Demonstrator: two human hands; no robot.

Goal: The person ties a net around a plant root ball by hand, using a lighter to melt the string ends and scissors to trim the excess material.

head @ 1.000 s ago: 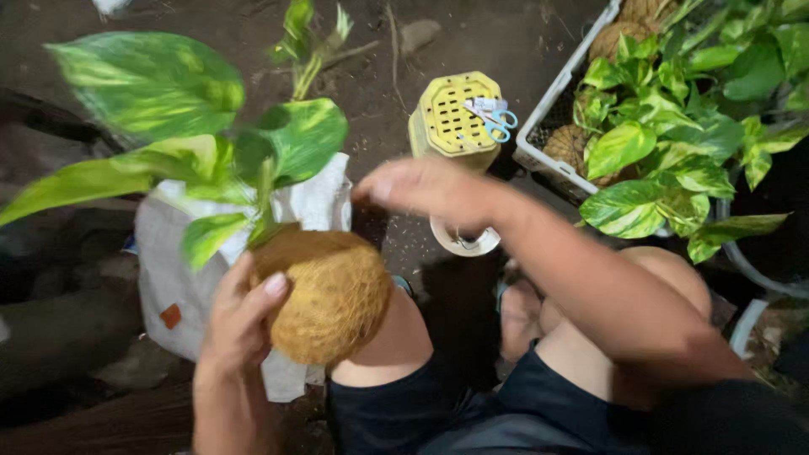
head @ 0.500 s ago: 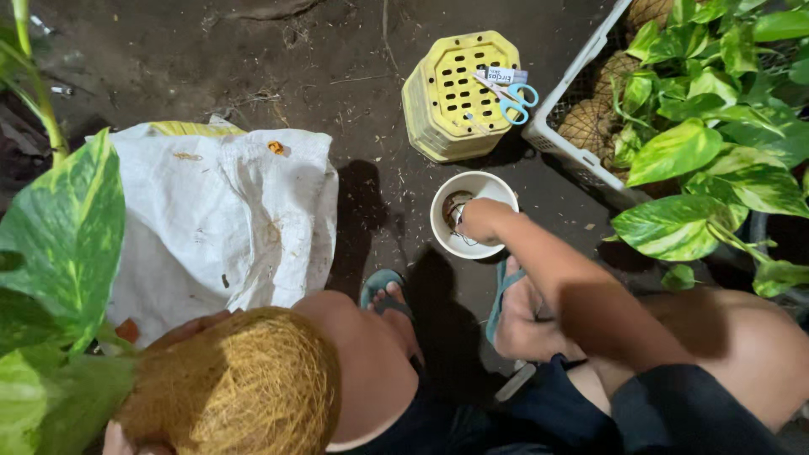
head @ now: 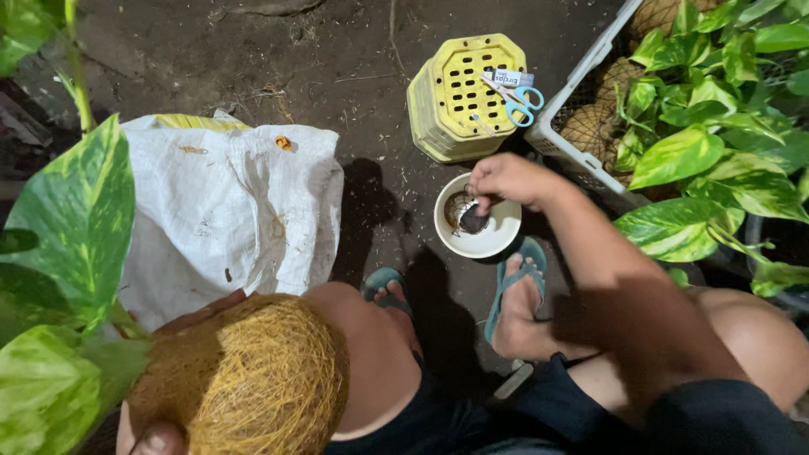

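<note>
Head view, looking down past the knees at bare ground. White bowl (head: pixel 478 226) sits on the ground between the person's feet, and serves as landmark here.

Right hand (head: pixel 504 179) reaches over the bowl's upper rim; its fingers (head: pixel 482 200) are pinched together on a small dark lump (head: pixel 472 222) inside the bowl. What the lump is, cannot tell.

Left hand (head: pixel 160 421), well down-left of the bowl, cups a fibre-wrapped root ball (head: pixel 249 375) from beneath; fingers closed on it, only a fingertip and the edge of the palm showing. Large variegated leaves (head: pixel 72 211) rise from the ball to the left.

Handling, as a judgement: the ball looks light but bulky, its coir wrap rough and grippy, springy rather than stiff. Best supported under its base, not by the stem, which would likely snap or pull free.

Just above the bowl: upturned yellow perforated basket (head: pixel 459 97) with blue-handled scissors (head: pixel 516 97) on top. Right of the bowl: white crate (head: pixel 573 126) of leafy plants. Left of the bowl: white woven sack (head: pixel 223 206), lying flat. Teal sandals (head: pixel 514 278) just below the bowl.
</note>
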